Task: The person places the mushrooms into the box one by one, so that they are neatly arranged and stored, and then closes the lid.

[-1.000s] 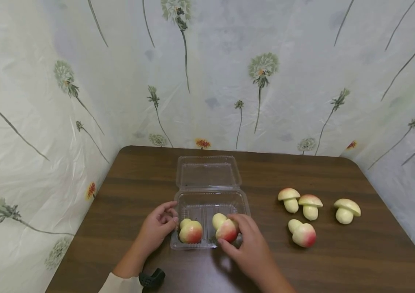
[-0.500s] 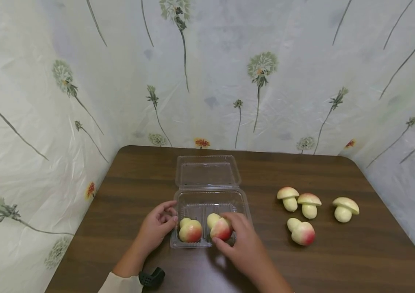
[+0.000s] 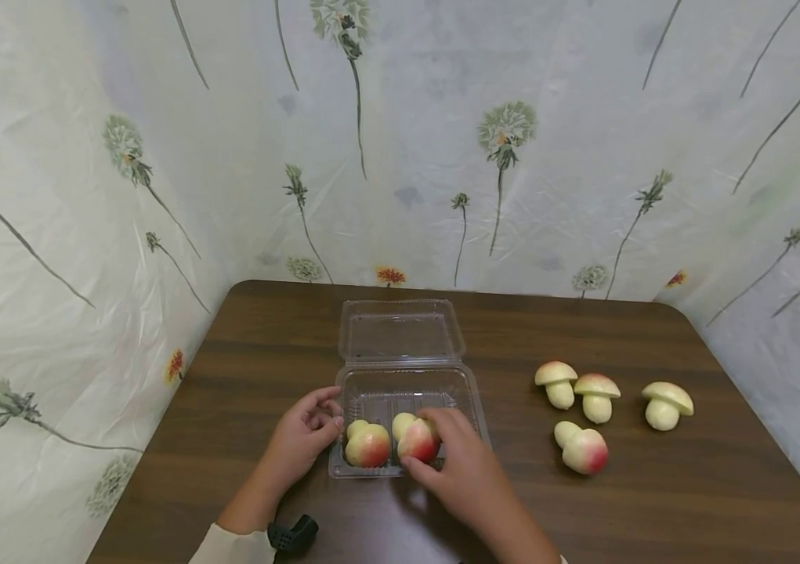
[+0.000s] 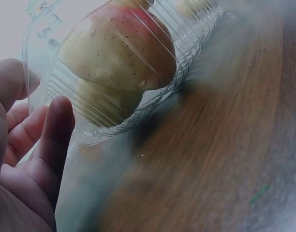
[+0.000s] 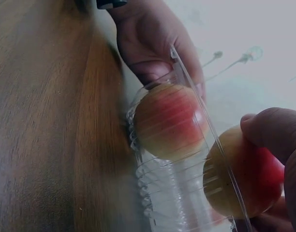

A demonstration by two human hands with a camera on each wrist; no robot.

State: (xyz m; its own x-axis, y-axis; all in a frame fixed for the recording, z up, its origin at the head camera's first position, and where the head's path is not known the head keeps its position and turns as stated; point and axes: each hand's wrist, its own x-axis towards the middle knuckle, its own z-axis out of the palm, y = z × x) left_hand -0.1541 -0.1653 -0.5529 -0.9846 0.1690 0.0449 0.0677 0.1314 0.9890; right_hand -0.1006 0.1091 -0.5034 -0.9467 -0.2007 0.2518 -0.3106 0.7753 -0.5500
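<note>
A clear plastic clamshell container [image 3: 407, 380] stands with its lid [image 3: 402, 332] folded back. My left hand [image 3: 306, 435] holds it at the left edge; in the left wrist view the thumb [image 4: 58, 113] is outside the wall. One mushroom-shaped piece [image 3: 368, 447] with a red-and-yellow cap lies in the container's front left, stem pointing away. My right hand [image 3: 466, 466] grips a second toy mushroom [image 3: 416, 440] by its cap, thumb in front and fingers behind. That mushroom is over the container's front, just right of the first; the right wrist view shows its cap at rim height.
Several similar mushrooms lie to the right on the brown table [image 3: 266, 352]: two side by side [image 3: 556, 384] [image 3: 598, 397], a paler one [image 3: 667, 406] farther right, and one on its side [image 3: 583, 449] nearer. Flower-patterned sheeting [image 3: 407, 157] encloses the table's back and sides.
My right hand has moved left with the mushroom, bringing it closer to the one in the container. The left hand stays at the container's left edge.
</note>
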